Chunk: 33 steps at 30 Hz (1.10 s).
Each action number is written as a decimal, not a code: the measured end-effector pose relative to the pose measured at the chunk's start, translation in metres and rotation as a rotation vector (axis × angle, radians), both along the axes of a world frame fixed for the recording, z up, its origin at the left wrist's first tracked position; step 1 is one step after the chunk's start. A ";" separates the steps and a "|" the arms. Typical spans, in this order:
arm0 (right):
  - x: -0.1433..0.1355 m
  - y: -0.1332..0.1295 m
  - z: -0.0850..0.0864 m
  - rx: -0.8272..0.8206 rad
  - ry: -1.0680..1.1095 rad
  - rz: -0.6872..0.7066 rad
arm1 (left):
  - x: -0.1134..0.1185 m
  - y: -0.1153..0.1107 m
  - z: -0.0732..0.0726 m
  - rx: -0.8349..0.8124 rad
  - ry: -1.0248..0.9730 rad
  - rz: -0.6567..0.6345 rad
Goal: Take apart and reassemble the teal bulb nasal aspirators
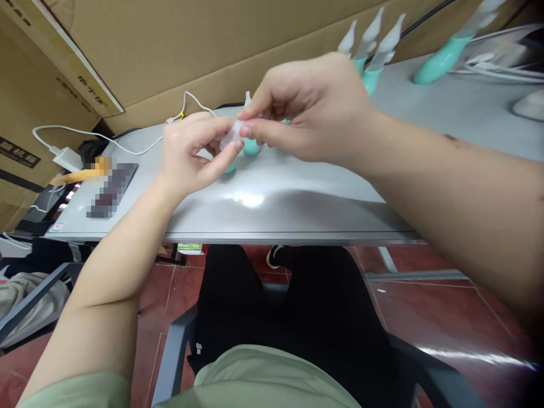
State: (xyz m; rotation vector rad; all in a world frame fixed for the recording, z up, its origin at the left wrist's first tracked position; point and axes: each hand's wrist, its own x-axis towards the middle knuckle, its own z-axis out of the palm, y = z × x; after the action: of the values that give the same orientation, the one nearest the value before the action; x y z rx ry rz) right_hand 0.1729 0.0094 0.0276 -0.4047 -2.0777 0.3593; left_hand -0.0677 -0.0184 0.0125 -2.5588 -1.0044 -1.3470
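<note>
Over the table, both my hands meet at a small translucent plastic piece [232, 135]. My left hand [187, 150] pinches its lower side between thumb and fingers. With thumb and forefinger, my right hand [310, 107] grips its upper end. Just below the left fingers shows a bit of teal bulb [230, 166]; I cannot tell whether it is joined to the piece. Behind the fingers stands a nasal aspirator [251, 148], its pale tip showing above them. Several more aspirators [372, 81] with teal bulbs, clear tubes and whitish pointed tips stand beyond my right wrist.
Another aspirator [440, 61] lies tilted at the back right, near white cables [501, 72]. Cardboard [204, 45] walls the back of the grey table [289, 221]. To the left are a blurred phone-like slab [113, 190], a white charger [68, 159] and its cable.
</note>
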 end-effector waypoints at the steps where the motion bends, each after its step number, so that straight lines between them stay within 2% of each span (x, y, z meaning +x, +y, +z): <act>1: 0.001 0.000 -0.005 0.042 -0.004 -0.032 | 0.000 0.001 0.000 -0.012 0.006 -0.008; 4: 0.000 0.000 -0.016 0.108 0.024 -0.091 | -0.002 0.005 0.000 -0.036 -0.035 0.028; 8: -0.007 -0.003 -0.023 0.045 0.054 0.015 | -0.020 0.022 -0.001 -0.064 -0.149 0.089; 11: -0.011 -0.005 -0.027 -0.061 0.002 0.132 | -0.035 0.044 -0.007 -0.035 -0.175 0.023; 15: -0.012 -0.006 -0.029 -0.187 -0.120 0.245 | -0.039 0.063 -0.017 0.054 -0.232 -0.204; 19: -0.017 -0.008 -0.033 -0.253 -0.289 0.295 | -0.028 0.059 -0.022 0.056 -0.317 -0.288; 23: -0.023 -0.006 -0.038 -0.188 -0.535 0.236 | -0.024 0.052 -0.023 0.020 -0.290 -0.303; 25: -0.023 -0.005 -0.039 -0.182 -0.590 0.218 | -0.024 0.052 -0.023 0.021 -0.284 -0.319; 28: -0.019 -0.003 -0.037 -0.210 -0.563 0.204 | -0.025 0.053 -0.022 0.031 -0.286 -0.351; 33: -0.012 -0.004 -0.030 -0.251 -0.323 0.187 | -0.025 0.055 -0.020 0.040 -0.309 -0.359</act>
State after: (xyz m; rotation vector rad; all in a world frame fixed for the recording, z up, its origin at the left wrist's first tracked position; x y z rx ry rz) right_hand 0.1612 0.0054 -0.0023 -0.4405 -2.4023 0.7100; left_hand -0.0931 0.0369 -0.0073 -2.6431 -0.5515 -1.8753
